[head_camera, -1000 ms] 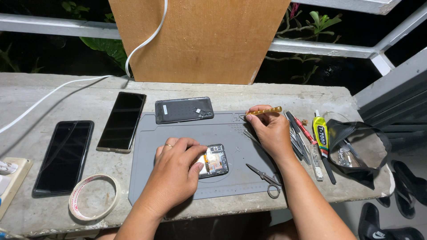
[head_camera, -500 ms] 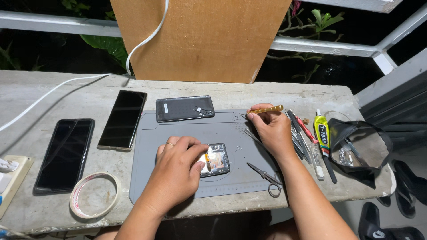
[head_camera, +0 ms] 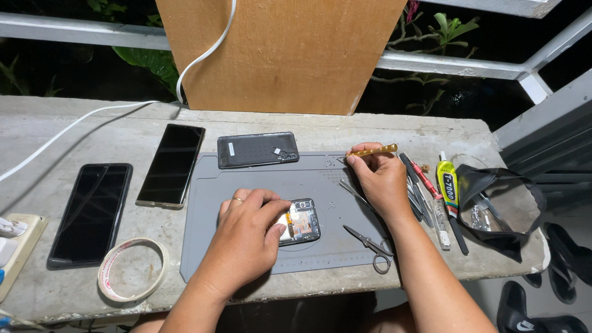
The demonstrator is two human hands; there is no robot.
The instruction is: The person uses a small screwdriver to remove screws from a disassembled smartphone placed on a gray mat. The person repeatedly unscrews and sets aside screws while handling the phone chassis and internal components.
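Work takes place on a grey mat (head_camera: 259, 179) laid on a concrete ledge (head_camera: 74, 120); all positions below are given relative to this mat.

Left hand (head_camera: 246, 237): rests palm down on the near middle of the mat. Its fingers are curled together over an opened phone (head_camera: 299, 222), pressing it flat against the mat. The thumb lies at the phone's near edge. A ring sits on one finger. Only the right part of the phone shows, with its inner parts exposed; the rest is hidden under the hand.

Right hand (head_camera: 379, 182): sits at the mat's far right corner. Thumb and forefinger pinch a yellow-handled screwdriver (head_camera: 373, 150) near its tip end; the handle points away to the right. The remaining fingers are folded loosely beneath.

Items on the mat:
- Phone back cover (head_camera: 258, 149), dark grey, at the far edge, inner side up.
- Scissors (head_camera: 370, 243), closed, near the right edge, just beside the right wrist.

Items off the mat:
- Two dark phones (head_camera: 171, 163), screen up, to the left, side by side but apart.
- Tape roll (head_camera: 132, 268), at the near left corner.
- Glue tube (head_camera: 448, 179) and several hand tools, in a row to the right.
- Black pouch (head_camera: 499, 209), open, beyond the glue tube.
- Brown board (head_camera: 277, 52), upright behind the far edge, with a white cable (head_camera: 203, 58) hanging across it.
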